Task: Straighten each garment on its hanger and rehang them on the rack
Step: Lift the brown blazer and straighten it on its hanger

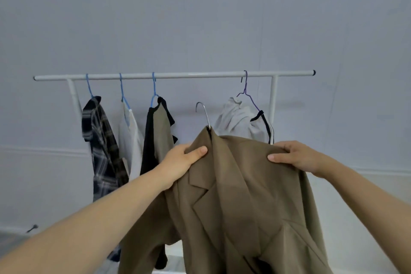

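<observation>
I hold a brown blazer [242,196] off the rack, in front of the white rail [178,75]. Its metal hanger hook [203,113] sticks up from the collar, below the rail. My left hand [182,162] grips the blazer's left shoulder, thumb on top. At the other shoulder my right hand [295,155] grips the cloth the same way. On the rail hang a dark plaid shirt [100,140], a white garment [131,140], a black-and-olive top [158,135] and a crumpled light grey garment [240,122] on a purple hanger [246,93].
The rail has a gap between the black-and-olive top and the grey garment, right above the blazer's hook. A plain pale wall [200,18] stands behind the rack. The rack's right post [274,95] rises near the grey garment.
</observation>
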